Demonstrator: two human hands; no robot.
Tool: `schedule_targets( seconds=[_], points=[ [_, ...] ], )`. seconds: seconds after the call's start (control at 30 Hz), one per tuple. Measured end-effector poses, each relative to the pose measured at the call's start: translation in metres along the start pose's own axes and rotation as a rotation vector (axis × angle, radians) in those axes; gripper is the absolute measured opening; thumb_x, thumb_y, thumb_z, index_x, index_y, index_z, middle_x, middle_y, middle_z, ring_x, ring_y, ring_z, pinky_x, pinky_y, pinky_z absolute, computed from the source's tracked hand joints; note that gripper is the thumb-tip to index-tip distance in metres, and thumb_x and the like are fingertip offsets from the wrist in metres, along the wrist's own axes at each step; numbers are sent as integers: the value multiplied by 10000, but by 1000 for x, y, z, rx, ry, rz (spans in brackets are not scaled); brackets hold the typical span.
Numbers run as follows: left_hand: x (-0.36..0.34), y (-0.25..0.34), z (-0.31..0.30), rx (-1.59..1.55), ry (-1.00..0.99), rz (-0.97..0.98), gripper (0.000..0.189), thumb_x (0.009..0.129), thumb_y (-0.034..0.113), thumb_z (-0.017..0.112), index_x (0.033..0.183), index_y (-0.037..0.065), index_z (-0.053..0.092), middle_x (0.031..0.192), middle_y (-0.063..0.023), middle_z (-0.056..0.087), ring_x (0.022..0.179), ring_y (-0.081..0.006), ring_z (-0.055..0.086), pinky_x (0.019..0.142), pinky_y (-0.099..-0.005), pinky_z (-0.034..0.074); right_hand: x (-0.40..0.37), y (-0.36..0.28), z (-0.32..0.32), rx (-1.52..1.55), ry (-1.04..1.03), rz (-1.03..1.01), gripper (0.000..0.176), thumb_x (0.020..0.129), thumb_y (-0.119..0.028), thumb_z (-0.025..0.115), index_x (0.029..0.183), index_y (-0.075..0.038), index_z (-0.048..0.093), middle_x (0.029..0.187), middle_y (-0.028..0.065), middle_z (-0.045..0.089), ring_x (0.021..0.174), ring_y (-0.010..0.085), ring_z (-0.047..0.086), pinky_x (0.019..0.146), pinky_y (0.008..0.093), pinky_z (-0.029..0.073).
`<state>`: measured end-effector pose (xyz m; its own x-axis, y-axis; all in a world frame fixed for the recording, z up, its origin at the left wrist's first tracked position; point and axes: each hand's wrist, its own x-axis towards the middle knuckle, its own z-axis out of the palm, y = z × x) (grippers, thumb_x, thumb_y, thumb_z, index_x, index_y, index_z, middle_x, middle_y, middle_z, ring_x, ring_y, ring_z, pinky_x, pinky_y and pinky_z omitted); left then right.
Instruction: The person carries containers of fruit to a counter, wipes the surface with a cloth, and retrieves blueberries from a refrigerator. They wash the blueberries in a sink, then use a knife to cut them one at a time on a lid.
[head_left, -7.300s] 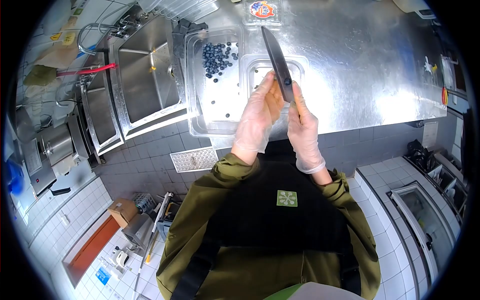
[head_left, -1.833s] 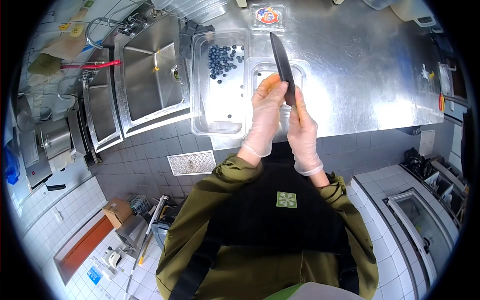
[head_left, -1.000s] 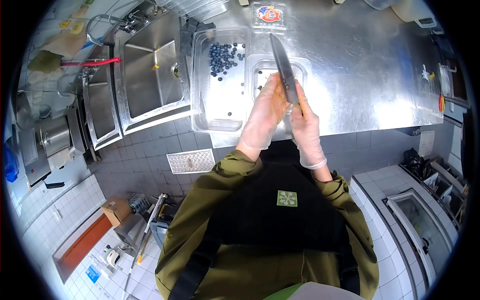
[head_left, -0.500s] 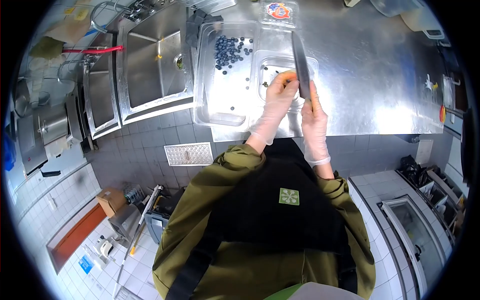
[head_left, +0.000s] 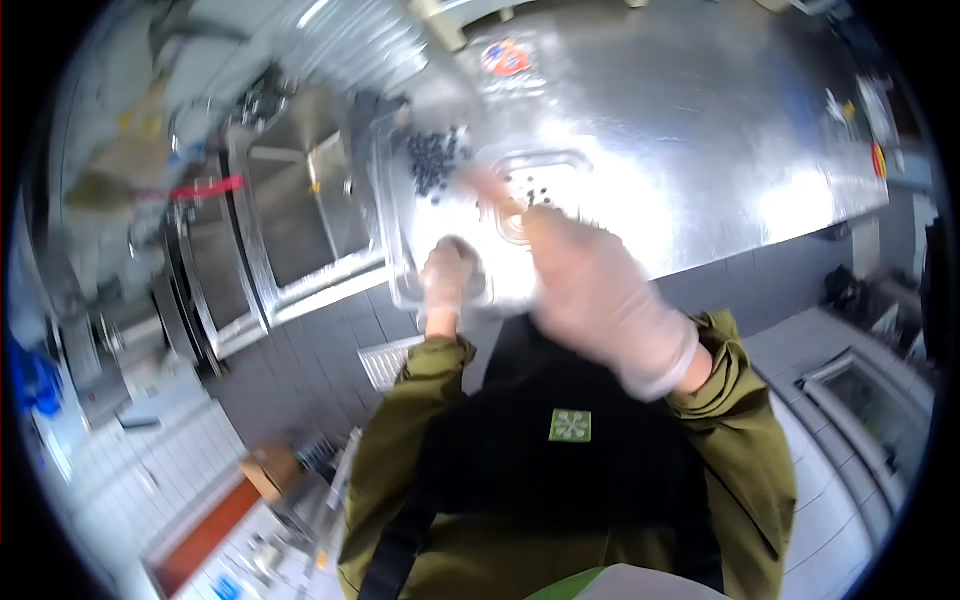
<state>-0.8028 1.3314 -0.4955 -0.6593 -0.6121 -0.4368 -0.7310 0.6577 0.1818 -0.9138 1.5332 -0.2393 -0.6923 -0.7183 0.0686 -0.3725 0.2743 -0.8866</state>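
My gloved right hand [head_left: 600, 290] is closed round the light-brown handle of a kitchen knife [head_left: 490, 188]. Its blade points up and left over the blueberries, smeared by motion. My gloved left hand [head_left: 447, 272] reaches into the near end of a large clear container [head_left: 392, 235], its fingers curled; what they hold, if anything, cannot be made out. Blueberries [head_left: 432, 160] lie clustered at that container's far end. Beside it, partly behind the knife and right hand, is a smaller clear tray [head_left: 570, 160] with several small dark pieces in it.
All this stands on a steel table [head_left: 690, 150]. To the left is a steel sink [head_left: 300, 215] with a red hose [head_left: 215, 187] beyond it. A clear pack with a red-and-blue label [head_left: 507, 58] lies at the back.
My left hand has left the knife and small tray and moved down-left into the large container. My right hand has risen towards the camera, and the knife has swung left. The view has tilted.
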Motion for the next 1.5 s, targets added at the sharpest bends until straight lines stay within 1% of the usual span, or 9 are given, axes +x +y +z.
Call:
schedule_targets(
  seconds=[0.07, 0.13, 0.5, 0.77, 0.87, 1.0, 1.13, 1.27, 1.5],
  points=[
    [-10, 8, -25, -137, -51, 59, 232, 786, 238, 541, 906, 50, 606, 912, -181, 652, 862, -334, 627, 782, -395, 486, 19, -72, -13, -108, -355, -179, 611, 812, 10, 485, 1382, -89, 286, 707, 105, 533, 620, 226, 576, 644, 382, 506],
    [-7, 9, -32, -85, -95, 112, 202, 763, 204, 568, 881, 43, 597, 879, -177, 650, 847, -332, 624, 767, -392, 483, 24, -104, -15, -10, -473, -341, 617, 812, 11, 484, 1386, -87, 278, 709, 106, 535, 607, 222, 569, 639, 373, 507],
    [5, -5, -32, -210, 188, 274, 154, 722, 58, 610, 871, 18, 615, 821, -166, 632, 751, -331, 614, 699, -382, 486, 16, -111, 8, 376, -428, -505, 652, 813, 17, 481, 1408, -75, 231, 725, 110, 546, 535, 198, 532, 613, 324, 516],
    [-5, 24, -50, -699, 266, 262, 137, 782, 17, 630, 919, 14, 627, 816, -64, 623, 729, -165, 590, 678, -273, 475, 19, -107, 14, 437, -411, -496, 678, 814, 21, 479, 1424, -67, 197, 737, 113, 554, 483, 180, 506, 594, 288, 522],
    [-28, 57, -84, -1077, 187, 237, 132, 835, 4, 598, 962, 20, 631, 880, -37, 625, 741, -120, 569, 684, -240, 460, 20, -94, 17, 474, -332, -424, 688, 814, 23, 478, 1430, -64, 185, 741, 115, 557, 464, 174, 496, 586, 274, 524],
    [-53, 83, -103, -1579, -43, 182, 227, 900, 111, 538, 1110, 25, 545, 1095, -66, 570, 1015, -149, 522, 922, -278, 394, -1, -11, 33, 321, -85, -162, 625, 813, 26, 464, 1406, -73, 293, 830, 157, 607, 446, 184, 503, 556, 262, 524],
    [-75, 116, -119, -1922, -340, 250, 315, 916, 244, 540, 1144, 27, 515, 1054, -33, 548, 1029, -142, 511, 939, -285, 395, -34, 60, 32, 102, 240, -1, 566, 803, 85, 445, 1350, -48, 395, 1140, 185, 592, 917, 279, 640, 796, 298, 502],
    [-57, 128, -94, -2080, -667, 458, 402, 882, 373, 581, 1068, 18, 552, 902, -6, 560, 842, -95, 522, 824, -264, 442, -54, 81, 33, -8, 320, -14, 549, 785, 95, 491, 1308, -67, 456, 851, 194, 598, 671, 318, 612, 613, 344, 500],
    [-69, 142, -102, -1985, -492, 402, 429, 921, 361, 520, 1086, -35, 531, 956, -49, 565, 875, -135, 527, 847, -293, 438, -60, 87, 34, -154, 335, -33, 576, 760, 104, 509, 1302, -90, 471, 750, 144, 574, 614, 313, 587, 567, 362, 482]
  ],
)
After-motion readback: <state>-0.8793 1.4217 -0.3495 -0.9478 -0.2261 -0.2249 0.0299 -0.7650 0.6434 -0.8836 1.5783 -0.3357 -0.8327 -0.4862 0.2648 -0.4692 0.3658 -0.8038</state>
